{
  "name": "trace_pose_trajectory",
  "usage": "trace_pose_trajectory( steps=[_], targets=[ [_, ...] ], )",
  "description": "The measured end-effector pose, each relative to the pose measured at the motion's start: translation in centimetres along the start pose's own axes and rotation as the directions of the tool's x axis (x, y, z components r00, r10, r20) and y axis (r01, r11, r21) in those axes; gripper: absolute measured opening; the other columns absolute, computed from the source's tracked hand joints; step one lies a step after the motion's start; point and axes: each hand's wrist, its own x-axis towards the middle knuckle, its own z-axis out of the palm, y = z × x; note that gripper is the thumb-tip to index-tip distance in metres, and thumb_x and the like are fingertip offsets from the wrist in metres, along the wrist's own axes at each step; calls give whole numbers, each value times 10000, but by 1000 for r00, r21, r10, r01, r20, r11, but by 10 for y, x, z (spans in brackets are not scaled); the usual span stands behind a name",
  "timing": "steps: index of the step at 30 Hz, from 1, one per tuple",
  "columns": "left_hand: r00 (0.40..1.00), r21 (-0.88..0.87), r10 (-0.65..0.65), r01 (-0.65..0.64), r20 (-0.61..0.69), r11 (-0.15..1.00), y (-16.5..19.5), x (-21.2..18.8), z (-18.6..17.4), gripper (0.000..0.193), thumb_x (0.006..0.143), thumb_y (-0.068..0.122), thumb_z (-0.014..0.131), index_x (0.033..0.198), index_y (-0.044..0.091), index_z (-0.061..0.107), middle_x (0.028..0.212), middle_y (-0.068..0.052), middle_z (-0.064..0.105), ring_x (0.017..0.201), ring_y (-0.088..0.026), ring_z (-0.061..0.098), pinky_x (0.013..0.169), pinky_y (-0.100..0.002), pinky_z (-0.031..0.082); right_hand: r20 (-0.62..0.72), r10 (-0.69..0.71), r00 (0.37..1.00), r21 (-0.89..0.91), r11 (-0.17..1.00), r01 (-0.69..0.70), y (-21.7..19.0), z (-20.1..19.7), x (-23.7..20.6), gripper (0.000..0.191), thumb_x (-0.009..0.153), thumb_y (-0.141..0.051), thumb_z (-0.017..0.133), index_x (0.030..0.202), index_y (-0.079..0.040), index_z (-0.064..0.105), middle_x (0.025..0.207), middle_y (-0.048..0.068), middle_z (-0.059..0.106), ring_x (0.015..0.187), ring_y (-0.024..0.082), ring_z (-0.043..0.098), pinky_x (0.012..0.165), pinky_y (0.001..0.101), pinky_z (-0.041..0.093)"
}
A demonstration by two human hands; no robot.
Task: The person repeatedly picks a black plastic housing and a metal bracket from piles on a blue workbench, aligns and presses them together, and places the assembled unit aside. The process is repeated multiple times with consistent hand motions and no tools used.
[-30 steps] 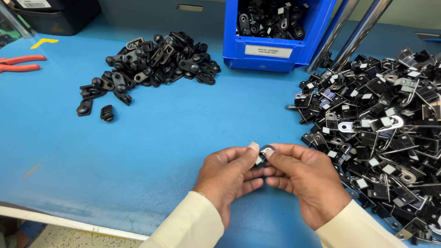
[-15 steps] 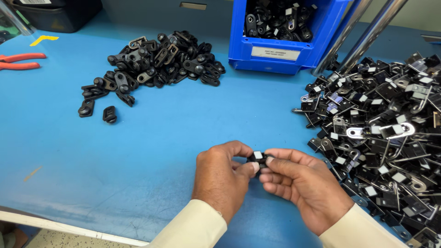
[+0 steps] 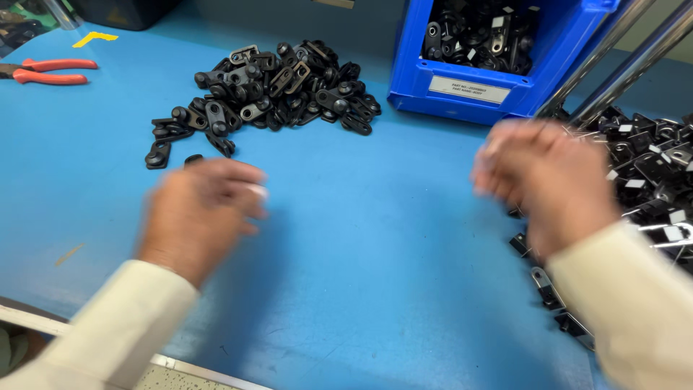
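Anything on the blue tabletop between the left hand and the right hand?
Nothing: in the head view only bare blue tabletop lies between the blurred left hand and the right hand.

both hands are motion-blurred over the blue desk (image 3: pixel 361 253). the left hand (image 3: pixel 198 213) hovers near the pile of black parts (image 3: pixel 274 90); the right hand (image 3: pixel 538 177) is at the edge of the heap of black and silver pieces (image 3: pixel 650 173). whether either hand holds anything cannot be told.

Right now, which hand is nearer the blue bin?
Right. The right hand sits just below and slightly right of the blue bin, over the edge of the right-side parts pile. The left hand is far off to its lower left, near the black parts pile.
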Motion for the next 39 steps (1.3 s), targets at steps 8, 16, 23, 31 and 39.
trace_pose_trajectory(
  steps=[8, 16, 23, 31, 39],
  targets=[
    [941, 451, 99, 63, -325, 890, -30, 31, -67, 166, 962, 120, 741, 1120, 85, 779, 975, -64, 773, 815, -185, 744, 750, -334, 584, 15, 259, 966, -210, 945, -250, 57, 28, -110, 200, 899, -144, 690, 1061, -56, 766, 832, 54, 802, 771, 103, 763, 738, 255, 616],
    [963, 397, -157, 235, -219, 887, -17, 69, -35, 439, 803, 107, 868, 1208, 158, 708, 1106, -65, 748, 915, -246, 713, 835, -392, 578, 160, 239, 958, -149, 965, -215, 55, 8, -75, 178, 914, -110, 699, 1029, 1, 777, 835, 91, 768, 715, 167, 727, 644, 298, 608],
    [962, 270, -44, -32, 269, 962, 7, -5, 38, 230, 777, 69, 807, 976, 179, 836, 971, -9, 831, 877, -111, 755, 855, -279, 594, 281, -520, 806, -926, 73, 370, 31, -26, 0, 411, 812, -272, 778, 1183, -94, 770, 1095, 116, 749, 936, 341, 709, 735, 479, 576],
    [910, 243, -95, -6, 404, 970, 45, -59, 86, 252, 808, 76, 782, 1052, 120, 740, 986, -38, 740, 882, -149, 725, 817, -304, 614, 341, -34, 939, -837, 443, 320, 2, -12, 18, 298, 896, -348, 771, 1146, -187, 793, 997, 57, 809, 924, 217, 769, 899, 393, 592],
    [952, 314, -166, 80, 258, 946, 56, -75, 88, 174, 907, 127, 726, 1079, 143, 742, 962, -40, 717, 836, -171, 718, 767, -329, 617, 279, -182, 943, -461, 836, 298, 57, 2, -28, 237, 832, -101, 716, 1058, -86, 784, 1155, 14, 787, 923, 163, 761, 847, 294, 585]
  ],
)
